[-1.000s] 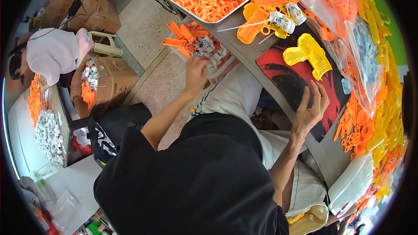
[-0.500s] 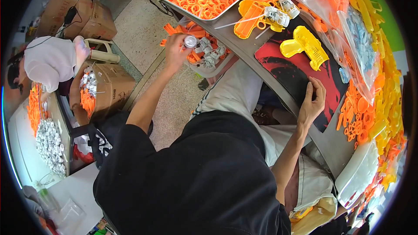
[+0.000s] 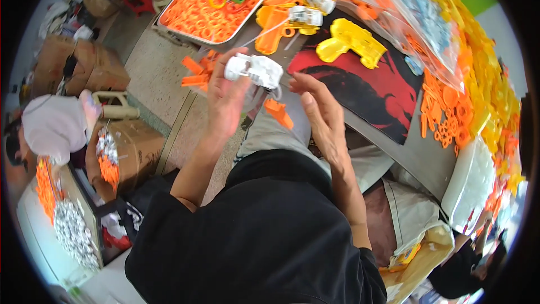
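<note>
My left hand (image 3: 224, 104) grips a white toy mechanism (image 3: 256, 70) between thumb and fingers, above the near table edge. Just below it a small orange plastic piece (image 3: 278, 114) shows over my lap; whether it hangs from the mechanism or is loose I cannot tell. My right hand (image 3: 326, 118) is raised beside them, thumb and fingers apart, with nothing visible in it. Beyond, a yellow toy-gun half shell (image 3: 351, 44) lies on a red and black mat (image 3: 377, 93). Left of that shell are orange half shells (image 3: 273, 31) with white mechanisms (image 3: 306, 16) on them.
A metal tray (image 3: 225, 38) of orange rings stands at the far left of the table, pliers and a green piece on top. Clear bags (image 3: 433, 28), orange parts (image 3: 447, 110) and piled yellow shells (image 3: 489, 73) fill the right side. Another person (image 3: 53, 126) sits at left near cardboard boxes (image 3: 138, 141).
My left hand has brought a white mechanism up and right from the parts container beside the table. My right hand has left the mat and moved left toward it. The whole view has shifted.
</note>
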Demonstrator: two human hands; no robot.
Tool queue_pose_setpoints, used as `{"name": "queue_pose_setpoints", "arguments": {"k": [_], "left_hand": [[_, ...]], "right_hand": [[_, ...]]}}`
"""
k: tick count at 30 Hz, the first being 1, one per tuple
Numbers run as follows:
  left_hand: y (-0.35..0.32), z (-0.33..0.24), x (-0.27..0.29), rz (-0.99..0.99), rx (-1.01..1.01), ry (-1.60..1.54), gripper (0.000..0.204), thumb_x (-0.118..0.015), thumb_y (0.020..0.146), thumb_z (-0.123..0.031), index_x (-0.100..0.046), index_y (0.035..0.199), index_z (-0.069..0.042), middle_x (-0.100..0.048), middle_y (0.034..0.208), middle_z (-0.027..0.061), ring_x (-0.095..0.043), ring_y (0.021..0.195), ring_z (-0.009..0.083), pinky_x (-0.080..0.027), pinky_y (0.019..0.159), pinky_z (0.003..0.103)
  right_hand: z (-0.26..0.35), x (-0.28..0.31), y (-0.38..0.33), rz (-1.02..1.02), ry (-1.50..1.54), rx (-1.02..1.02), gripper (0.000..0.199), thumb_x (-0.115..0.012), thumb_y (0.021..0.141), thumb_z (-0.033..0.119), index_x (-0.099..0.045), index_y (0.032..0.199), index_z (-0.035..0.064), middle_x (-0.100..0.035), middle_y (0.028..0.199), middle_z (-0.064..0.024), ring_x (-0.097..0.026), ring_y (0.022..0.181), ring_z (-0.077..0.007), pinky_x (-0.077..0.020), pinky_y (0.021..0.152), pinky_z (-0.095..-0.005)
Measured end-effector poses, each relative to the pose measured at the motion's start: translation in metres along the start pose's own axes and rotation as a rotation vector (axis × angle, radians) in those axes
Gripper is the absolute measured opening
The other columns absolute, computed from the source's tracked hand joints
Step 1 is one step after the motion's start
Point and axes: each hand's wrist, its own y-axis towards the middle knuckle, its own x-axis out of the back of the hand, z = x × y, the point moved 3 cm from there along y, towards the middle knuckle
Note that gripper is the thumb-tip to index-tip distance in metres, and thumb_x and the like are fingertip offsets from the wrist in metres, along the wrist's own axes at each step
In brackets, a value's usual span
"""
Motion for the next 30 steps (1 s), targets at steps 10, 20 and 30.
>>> {"name": "queue_pose_setpoints", "arguments": {"k": [10, 20, 30], "left_hand": [[0.058, 0.035, -0.117, 0.344, -0.029, 0.477, 0.052, -0.076, 0.083, 0.003, -0.049, 0.127, -0.005, -0.061, 0.123, 0.0104, -0.064, 0.106, 0.0145, -0.052, 0.095, 0.029], [0.088, 0.085, -0.149, 0.261, 0.251, 0.24, 0.039, -0.074, 0.092, -0.011, -0.041, 0.112, -0.008, -0.066, 0.098, 0.0094, -0.069, 0.078, 0.0133, -0.059, 0.062, 0.026], [0.08, 0.115, -0.168, 0.062, 0.465, 0.112, 0.028, -0.071, 0.096, -0.029, -0.055, 0.11, -0.01, -0.062, 0.093, 0.0027, -0.072, 0.083, 0.016, -0.063, 0.062, 0.032]], "right_hand": [[0.008, 0.041, 0.0, -0.201, 0.033, 0.12, 0.053, -0.064, 0.1, 0.023, -0.04, 0.142, 0.0011, -0.061, 0.128, -0.0119, -0.056, 0.122, -0.0197, -0.0417, 0.105, -0.0345], [0.005, 0.091, 0.003, -0.128, 0.807, -0.202, 0.038, -0.068, 0.093, 0.005, -0.046, 0.125, 0.0053, -0.065, 0.094, -0.011, -0.064, 0.069, -0.0163, -0.0563, 0.072, -0.0295], [0.021, 0.105, -0.002, -0.705, -1.242, 0.664, 0.031, -0.076, 0.078, 0.0, -0.066, 0.107, 0.0054, -0.068, 0.107, -0.0066, -0.064, 0.096, -0.0252, -0.0449, 0.095, -0.0428]]}}
